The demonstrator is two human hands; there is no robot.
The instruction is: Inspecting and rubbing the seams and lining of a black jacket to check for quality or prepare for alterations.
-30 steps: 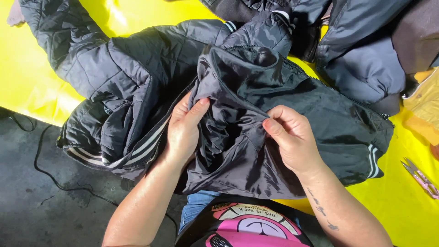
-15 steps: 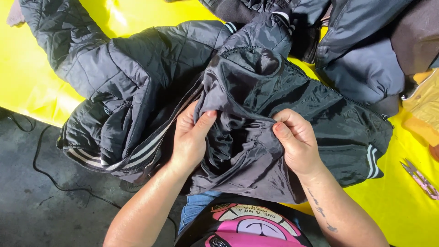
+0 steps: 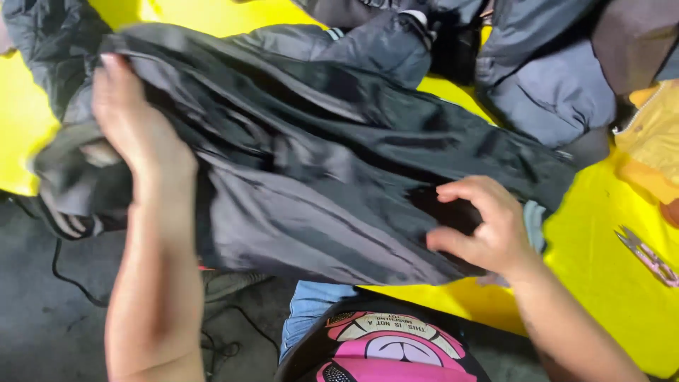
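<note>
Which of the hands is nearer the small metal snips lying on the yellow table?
The right hand. It grips the dark jacket's near edge, a short way left of the snips. The left hand holds the jacket's far left side, much farther away.

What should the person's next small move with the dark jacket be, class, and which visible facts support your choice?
Probably draw the two hands further apart to pull the dark jacket flat over the yellow table. The left hand grips one end, lifted, and the right hand pinches the other, but the cloth between them is creased and sags off the table's near edge.
</note>
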